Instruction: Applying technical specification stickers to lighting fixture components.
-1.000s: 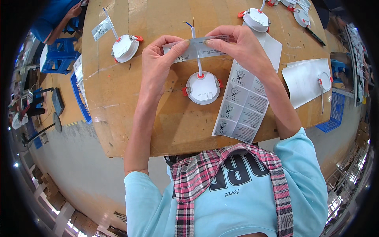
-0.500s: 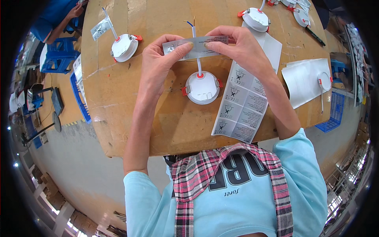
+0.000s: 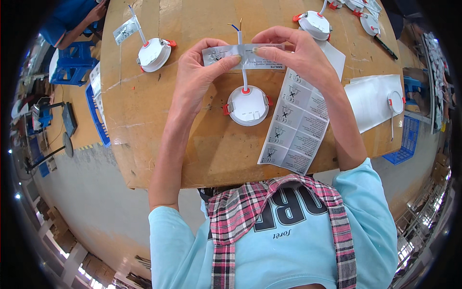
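A silver printed label lies across the white cable of a round white downlight. My left hand pinches the label's left part, thumb on its face near the cable. My right hand pinches the right part, its thumb also close to the cable. Both hands' fingers are partly hidden behind the label. The downlight rests on the table below, with red-tipped spring clips at its sides. Bare wire ends, one blue, stick up above the label. A sheet of labels lies beside my right forearm.
Another downlight with a label flag on its cable stands at left. More downlights and a black marker lie at the far right. White sheets bear a small round lamp. Another person's arm shows at upper left.
The label has tilted slightly, its right part now lower and flatter across the cable. My right thumb has shifted a little on it. The whole view has moved slightly.
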Motion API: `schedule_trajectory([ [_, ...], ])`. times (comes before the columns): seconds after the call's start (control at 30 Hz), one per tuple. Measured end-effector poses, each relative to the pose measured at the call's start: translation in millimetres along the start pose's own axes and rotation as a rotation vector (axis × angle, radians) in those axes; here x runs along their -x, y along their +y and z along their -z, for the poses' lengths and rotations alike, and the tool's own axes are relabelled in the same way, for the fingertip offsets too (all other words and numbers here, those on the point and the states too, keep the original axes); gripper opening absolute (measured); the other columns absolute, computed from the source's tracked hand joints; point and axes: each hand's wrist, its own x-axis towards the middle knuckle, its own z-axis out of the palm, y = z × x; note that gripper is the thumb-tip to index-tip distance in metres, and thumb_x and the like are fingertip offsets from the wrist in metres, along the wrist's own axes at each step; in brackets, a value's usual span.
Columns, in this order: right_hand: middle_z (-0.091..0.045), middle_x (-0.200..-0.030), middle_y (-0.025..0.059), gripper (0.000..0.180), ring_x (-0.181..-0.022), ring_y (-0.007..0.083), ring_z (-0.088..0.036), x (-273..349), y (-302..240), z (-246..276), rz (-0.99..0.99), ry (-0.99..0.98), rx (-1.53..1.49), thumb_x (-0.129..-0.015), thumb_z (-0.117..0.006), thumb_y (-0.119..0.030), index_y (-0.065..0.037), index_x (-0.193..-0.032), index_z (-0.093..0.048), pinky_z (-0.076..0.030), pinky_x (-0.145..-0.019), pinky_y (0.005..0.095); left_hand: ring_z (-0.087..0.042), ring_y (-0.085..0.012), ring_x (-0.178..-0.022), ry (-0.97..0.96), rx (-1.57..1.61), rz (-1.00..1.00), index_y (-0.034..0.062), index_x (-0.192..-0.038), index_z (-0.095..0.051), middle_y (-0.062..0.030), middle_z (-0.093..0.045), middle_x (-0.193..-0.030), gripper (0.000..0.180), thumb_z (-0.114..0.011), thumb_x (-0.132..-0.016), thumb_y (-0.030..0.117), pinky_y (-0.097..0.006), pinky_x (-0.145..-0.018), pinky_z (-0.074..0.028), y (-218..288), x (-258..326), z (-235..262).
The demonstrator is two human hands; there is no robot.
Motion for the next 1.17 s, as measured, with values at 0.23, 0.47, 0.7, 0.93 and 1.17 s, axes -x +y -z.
schedule_trajectory([
  [0.23,-0.067,-0.083,0.0057,0.029,-0.075,0.0123,-0.061,-10.0,-6.8,-0.3,-0.004,-0.111,0.069,-0.078,-0.072,-0.022,0.0,-0.096,-0.069,-0.047,-0.068,0.0247,-0.061,-0.0081,-0.076,0.011,-0.028,-0.022,0.0005,-0.098,-0.062,-0.0046,-0.066,-0.085,0.029,-0.076,-0.076,0.011,-0.022,-0.069,-0.049,3.5,3.0,-3.5],
  [0.47,-0.064,-0.077,0.0028,0.027,-0.073,0.0104,-0.057,-14.2,-3.3,1.8,-0.073,-0.156,0.007,-0.076,-0.073,-0.022,0.0,-0.091,-0.069,-0.044,-0.066,0.0251,-0.058,-0.0066,-0.08,-0.003,-0.025,0.028,0.0015,-0.102,-0.061,-0.003,-0.064,-0.09,0.031,-0.076,-0.077,0.009,-0.021,-0.073,-0.046,5.4,4.4,-4.4],
  [0.7,-0.064,-0.081,0.0033,0.029,-0.076,0.0097,-0.056,-13.7,-3.1,6.0,-0.03,-0.229,0.0,-0.076,-0.071,-0.02,0.0,-0.097,-0.068,-0.044,-0.071,0.0239,-0.059,-0.0073,-0.08,-0.004,-0.018,0.009,0.0009,-0.104,-0.06,-0.0029,-0.064,-0.09,0.032,-0.076,-0.076,0.008,-0.021,-0.073,-0.047,2.0,3.6,-1.5],
  [0.93,-0.065,-0.086,0.0036,0.033,-0.078,0.0102,-0.056,-13.8,3.5,7.5,0.011,-0.195,0.029,-0.077,-0.071,-0.021,-0.001,-0.103,-0.067,-0.044,-0.071,0.0236,-0.06,-0.009,-0.086,-0.027,-0.027,0.025,0.0009,-0.111,-0.059,-0.0048,-0.064,-0.095,0.038,-0.074,-0.076,0.004,-0.022,-0.076,-0.048,1.3,4.7,-0.9],
  [1.17,-0.064,-0.095,0.0037,0.038,-0.085,0.0103,-0.059,-19.1,-2.0,9.3,0.017,-0.227,0.031,-0.082,-0.071,-0.029,-0.004,-0.11,-0.064,-0.046,-0.078,0.0233,-0.06,-0.0107,-0.089,-0.062,-0.004,0.021,0.0011,-0.114,-0.058,-0.0057,-0.064,-0.099,0.04,-0.074,-0.077,0.005,-0.025,-0.08,-0.05,2.6,2.9,-2.6],
])
